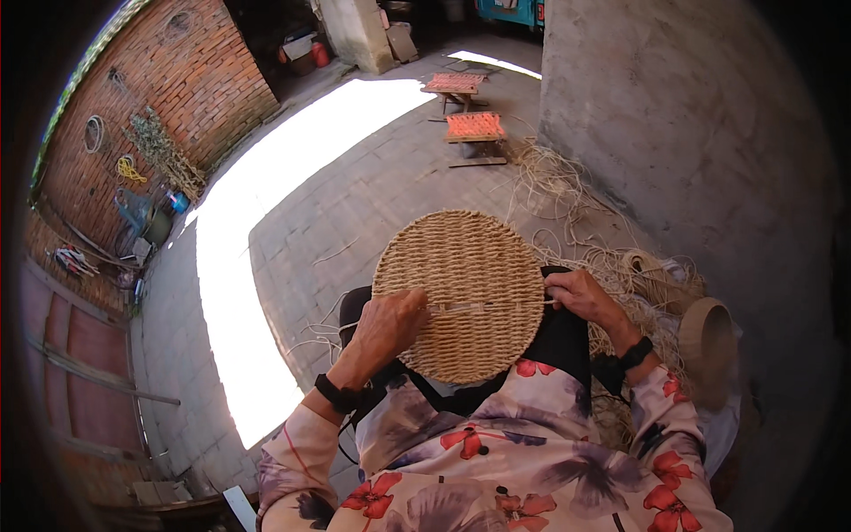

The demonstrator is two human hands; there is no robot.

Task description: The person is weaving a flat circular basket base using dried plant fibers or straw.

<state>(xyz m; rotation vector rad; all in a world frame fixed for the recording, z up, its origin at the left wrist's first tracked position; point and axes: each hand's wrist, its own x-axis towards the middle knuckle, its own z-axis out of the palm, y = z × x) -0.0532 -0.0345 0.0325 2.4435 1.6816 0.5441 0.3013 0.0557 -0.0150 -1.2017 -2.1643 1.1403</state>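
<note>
A round panel woven from tan cord (461,257) rests on my lap, its ribbed face turned up. Across its middle runs a pale strand of cord (461,308), partly sunk in the weave. My left hand (394,321) lies over the panel's left part, fingers curled closed at the strand's left end; what its fingertips grip is mostly hidden. Just off the right edge, my right hand (581,297) pinches a cord that comes out of the weave there.
Loose cord (567,191) is heaped on the floor to the right, beside a cord coil (643,266) and a round tan container (706,337). Two low stools with orange woven seats (474,127) stand ahead. A grey wall (674,115) rises at right, a brick wall (168,80) at left.
</note>
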